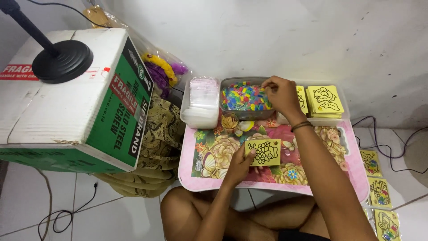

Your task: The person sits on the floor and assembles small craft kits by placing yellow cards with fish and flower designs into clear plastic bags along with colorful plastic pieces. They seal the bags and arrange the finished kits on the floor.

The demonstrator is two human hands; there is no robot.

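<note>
head view: the left hand (239,164) pinches a yellow card (263,152) by its left edge, flat on the pink floral tray table (196,174). the right hand (281,94) reaches into the bin (243,81) of coloured bits (244,97), fingers curled; whether it grips anything i cannot tell. a card stack (325,100) sits just right.
</note>
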